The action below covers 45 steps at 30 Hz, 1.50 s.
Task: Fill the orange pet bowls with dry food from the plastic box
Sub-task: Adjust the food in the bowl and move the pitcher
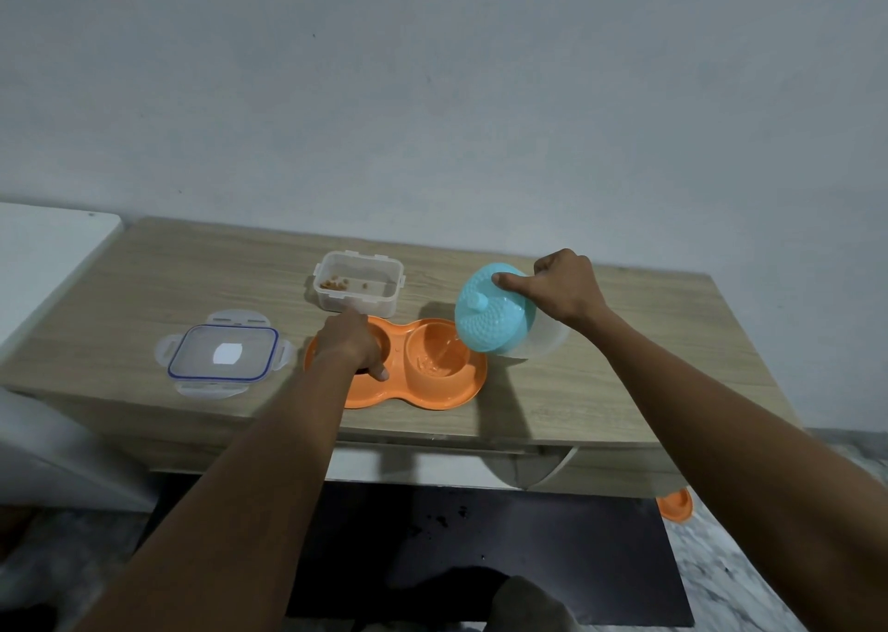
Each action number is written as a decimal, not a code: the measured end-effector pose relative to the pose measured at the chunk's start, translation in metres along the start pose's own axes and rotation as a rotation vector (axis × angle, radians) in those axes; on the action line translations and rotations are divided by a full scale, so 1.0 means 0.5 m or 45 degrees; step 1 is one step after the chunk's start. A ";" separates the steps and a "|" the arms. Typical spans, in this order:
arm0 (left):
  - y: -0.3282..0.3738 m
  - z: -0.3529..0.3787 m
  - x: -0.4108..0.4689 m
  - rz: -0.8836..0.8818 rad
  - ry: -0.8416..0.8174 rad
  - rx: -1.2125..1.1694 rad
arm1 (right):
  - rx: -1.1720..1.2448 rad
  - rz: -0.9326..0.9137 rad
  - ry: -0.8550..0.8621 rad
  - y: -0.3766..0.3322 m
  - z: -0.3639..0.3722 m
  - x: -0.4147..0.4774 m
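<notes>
The orange double pet bowl [456, 391] sits near the front of the wooden table. My left hand [348, 343] rests over its left bowl, thumb on the front rim, hiding what is inside. My right hand [562, 290] holds a clear jug with a turquoise lid [495, 314], tipped on its side over the right bowl [437, 350]; a thin stream of water runs into that bowl. Behind the bowls stands the open plastic box [358, 287] with only a few brown kibbles in its left corner.
The box's clear lid with a blue seal [223, 352] lies flat left of the bowls. A white surface [43, 256] adjoins the table [600, 391] on the left. An orange object [675, 504] lies on the floor at lower right. A dark mat [480, 550] lies below.
</notes>
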<state>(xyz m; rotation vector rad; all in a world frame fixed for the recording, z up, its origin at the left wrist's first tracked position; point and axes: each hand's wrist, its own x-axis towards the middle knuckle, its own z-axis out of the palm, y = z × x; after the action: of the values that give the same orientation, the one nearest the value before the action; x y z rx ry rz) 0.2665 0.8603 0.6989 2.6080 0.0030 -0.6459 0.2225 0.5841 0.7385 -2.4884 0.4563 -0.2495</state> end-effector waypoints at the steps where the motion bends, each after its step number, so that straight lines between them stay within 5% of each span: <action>1: 0.000 0.000 0.000 -0.002 -0.001 -0.001 | -0.001 0.002 0.001 0.000 0.000 0.000; 45: -0.004 0.017 0.038 -0.042 0.019 -0.008 | 0.145 -0.007 0.019 0.020 -0.003 0.008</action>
<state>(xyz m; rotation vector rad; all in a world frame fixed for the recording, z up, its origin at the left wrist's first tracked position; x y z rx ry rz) 0.2794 0.8563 0.6828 2.6114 0.0530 -0.6367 0.2232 0.5738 0.7342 -2.3781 0.4297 -0.2889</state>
